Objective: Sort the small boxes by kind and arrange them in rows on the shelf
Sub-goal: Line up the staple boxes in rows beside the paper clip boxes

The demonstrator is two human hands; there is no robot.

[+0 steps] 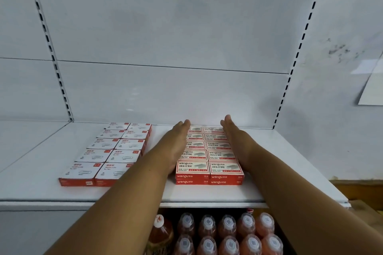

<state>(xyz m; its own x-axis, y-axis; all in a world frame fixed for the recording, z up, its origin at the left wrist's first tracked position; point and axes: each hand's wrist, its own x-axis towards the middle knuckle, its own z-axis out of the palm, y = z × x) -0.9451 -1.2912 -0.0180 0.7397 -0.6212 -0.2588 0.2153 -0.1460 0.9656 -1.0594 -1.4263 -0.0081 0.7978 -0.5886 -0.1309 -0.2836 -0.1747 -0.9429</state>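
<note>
On the white shelf [207, 194] sit two blocks of small boxes. The left block is white-topped paper clip boxes [112, 151] with red sides, two columns running front to back. The right block is red and white staple boxes [209, 168], two columns, stacked two high at the front. My left hand [176, 141] lies flat against the left side of the staple block, fingers straight. My right hand [234, 136] lies flat against its right side. Both hands flank the block edge-on and hold nothing.
The shelf's white back panel [165, 47] has slotted uprights at left and right. Below the shelf stand several orange drink bottles [228, 232] with white caps. A white sheet [371, 89] hangs on the wall at far right.
</note>
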